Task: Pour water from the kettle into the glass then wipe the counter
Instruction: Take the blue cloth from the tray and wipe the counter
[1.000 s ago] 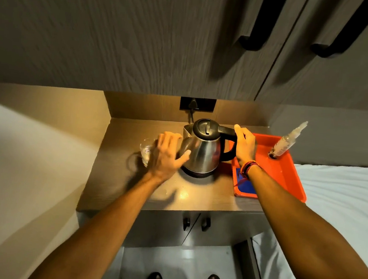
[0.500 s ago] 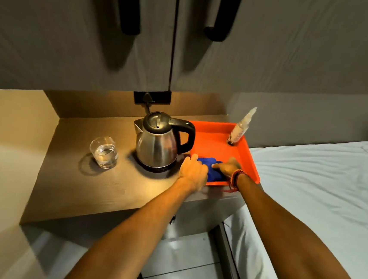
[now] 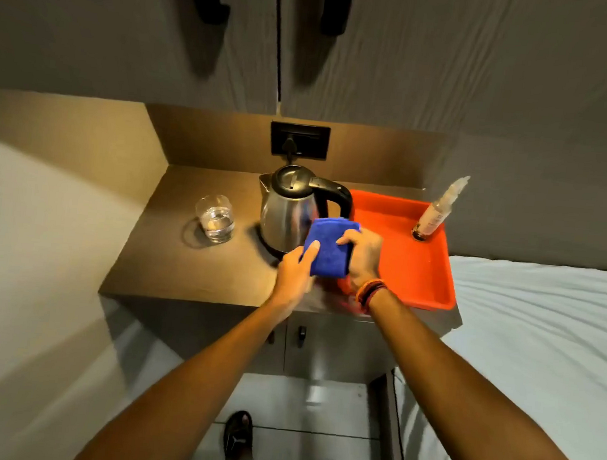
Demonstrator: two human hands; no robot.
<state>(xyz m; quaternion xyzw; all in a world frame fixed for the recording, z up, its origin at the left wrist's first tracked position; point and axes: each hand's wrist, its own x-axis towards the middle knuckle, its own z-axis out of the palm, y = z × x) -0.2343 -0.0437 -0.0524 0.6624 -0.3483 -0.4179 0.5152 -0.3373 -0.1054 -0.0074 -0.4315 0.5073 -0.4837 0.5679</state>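
Observation:
A steel kettle point(image 3: 288, 213) with a black lid and handle stands on its base at the back of the brown counter point(image 3: 180, 266). Left of it sits a clear glass point(image 3: 216, 217) partly filled with water. A folded blue cloth point(image 3: 328, 247) is held up in front of the kettle, above the counter. My left hand point(image 3: 296, 270) grips its left edge with the thumb on top. My right hand point(image 3: 362, 254), a beaded band on the wrist, holds its right side.
An orange tray point(image 3: 412, 273) lies right of the kettle with a spray bottle point(image 3: 439, 209) upright in its far corner. A wall socket point(image 3: 299, 140) is behind the kettle, cabinets above. A white bed point(image 3: 543, 345) borders the counter on the right.
Both hands left the kettle and glass, reached into the orange tray for the blue cloth, and have lifted it out in front of the kettle.

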